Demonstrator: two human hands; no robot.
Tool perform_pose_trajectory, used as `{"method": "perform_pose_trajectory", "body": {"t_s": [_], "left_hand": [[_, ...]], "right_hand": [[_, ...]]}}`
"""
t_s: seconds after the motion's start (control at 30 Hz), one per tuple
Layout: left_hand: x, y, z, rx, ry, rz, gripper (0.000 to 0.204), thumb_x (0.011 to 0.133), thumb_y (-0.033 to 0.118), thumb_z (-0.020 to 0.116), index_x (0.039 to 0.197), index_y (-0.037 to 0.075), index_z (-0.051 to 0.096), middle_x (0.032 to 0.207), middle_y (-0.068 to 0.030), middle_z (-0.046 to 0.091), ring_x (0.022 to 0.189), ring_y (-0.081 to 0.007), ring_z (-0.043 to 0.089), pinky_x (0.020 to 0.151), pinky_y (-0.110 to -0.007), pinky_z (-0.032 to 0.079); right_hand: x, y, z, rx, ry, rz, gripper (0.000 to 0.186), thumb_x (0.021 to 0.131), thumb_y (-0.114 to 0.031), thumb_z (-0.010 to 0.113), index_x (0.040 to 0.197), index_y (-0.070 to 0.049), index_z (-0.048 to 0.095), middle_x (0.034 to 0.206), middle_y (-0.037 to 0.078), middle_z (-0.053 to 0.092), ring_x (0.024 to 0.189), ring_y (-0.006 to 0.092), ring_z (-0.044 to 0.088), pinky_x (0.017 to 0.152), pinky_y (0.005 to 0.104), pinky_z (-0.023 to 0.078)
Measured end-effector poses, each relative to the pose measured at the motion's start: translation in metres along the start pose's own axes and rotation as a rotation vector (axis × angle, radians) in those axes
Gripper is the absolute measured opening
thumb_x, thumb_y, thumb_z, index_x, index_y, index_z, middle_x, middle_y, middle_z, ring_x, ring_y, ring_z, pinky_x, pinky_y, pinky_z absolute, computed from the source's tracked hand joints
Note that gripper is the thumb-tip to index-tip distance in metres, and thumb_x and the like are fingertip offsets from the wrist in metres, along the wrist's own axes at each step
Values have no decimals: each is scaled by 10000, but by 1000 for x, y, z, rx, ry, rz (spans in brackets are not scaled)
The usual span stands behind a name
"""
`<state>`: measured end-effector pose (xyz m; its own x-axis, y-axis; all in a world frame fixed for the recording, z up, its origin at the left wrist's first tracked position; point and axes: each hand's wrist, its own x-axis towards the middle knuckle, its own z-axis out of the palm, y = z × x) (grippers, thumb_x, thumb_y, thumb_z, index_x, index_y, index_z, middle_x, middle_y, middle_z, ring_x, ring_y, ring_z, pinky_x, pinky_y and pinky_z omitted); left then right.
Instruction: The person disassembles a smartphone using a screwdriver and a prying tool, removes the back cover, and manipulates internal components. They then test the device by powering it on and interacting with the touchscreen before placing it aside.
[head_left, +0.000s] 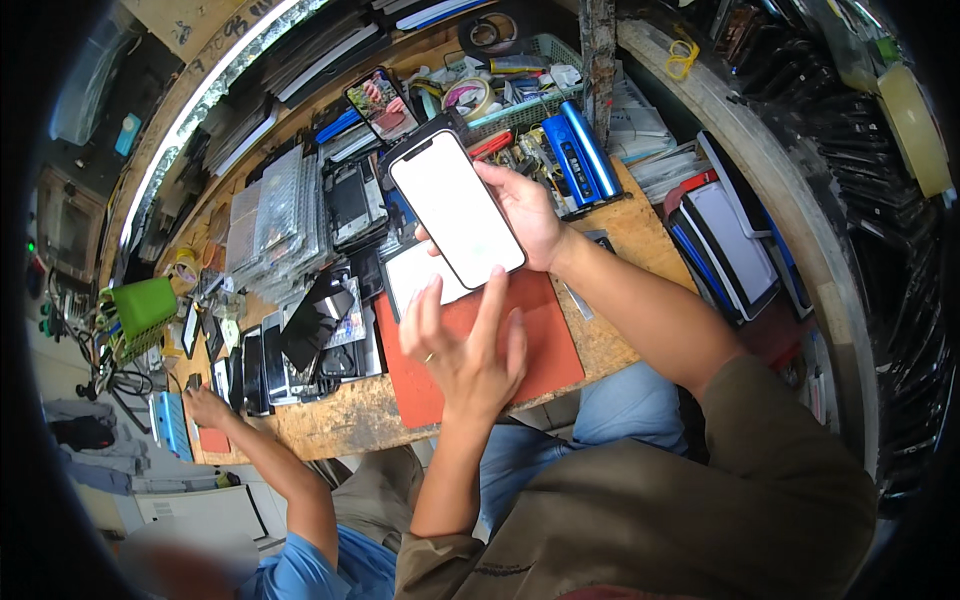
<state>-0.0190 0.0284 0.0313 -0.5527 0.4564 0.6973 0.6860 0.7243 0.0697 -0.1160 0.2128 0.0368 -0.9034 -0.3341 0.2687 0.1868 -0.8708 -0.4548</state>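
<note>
A smartphone (455, 205) with a bright white lit screen is held tilted in my right hand (532, 215), whose fingers wrap round its right side and back. Over the phone's lower end reaches my left hand (465, 345), a ring on one finger. Its fingers are stretched out, and one fingertip meets the bottom of the screen. Behind and below the phone lies a white flat panel (408, 270), partly covered. Under both hands a red mat (550, 345) covers the bench's near edge.
Stacked clear plastic trays (275, 225) stand left on the wooden bench (340, 415). Phones and screen parts lie near them. A blue cylindrical device (580, 155) and a green basket (555, 50) sit behind. At left, a co-worker's hand (207, 407) is at the bench.
</note>
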Motion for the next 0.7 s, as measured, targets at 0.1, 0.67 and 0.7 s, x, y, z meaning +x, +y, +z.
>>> {"method": "perform_pose_trajectory", "body": {"t_s": [0.1, 0.67, 0.7], "left_hand": [[8, 8, -1, 48, -16, 14, 602, 894, 235, 743, 1452, 62, 599, 1592, -264, 315, 1474, -452, 279, 1199, -595, 239], [-53, -8, -50, -1209, 52, -885, 474, 1052, 89, 629, 1477, -23, 452, 1233, -135, 642, 1104, -163, 643, 939, -312, 538], [-52, -9, -50, -1307, 48, -928, 469, 1063, 98, 619, 1480, -25, 446, 1222, -132, 648, 1089, -159, 649, 925, -308, 545]], "right_hand": [[0, 0, 2, 6, 3, -10, 627, 1104, -472, 366, 1461, 4, 564, 1210, 271, 725, 1026, 379, 752, 957, 481, 594], [-7, 38, 50, 50, -46, 63, 657, 1105, -472, 374, 1490, 39, 519, 1314, 317, 673, 1153, 415, 711, 1021, 539, 572], [-8, 46, 54, 77, -81, 87, 658, 1105, -473, 370, 1499, 35, 511, 1323, 323, 667, 1156, 417, 710, 1020, 540, 572]]}}
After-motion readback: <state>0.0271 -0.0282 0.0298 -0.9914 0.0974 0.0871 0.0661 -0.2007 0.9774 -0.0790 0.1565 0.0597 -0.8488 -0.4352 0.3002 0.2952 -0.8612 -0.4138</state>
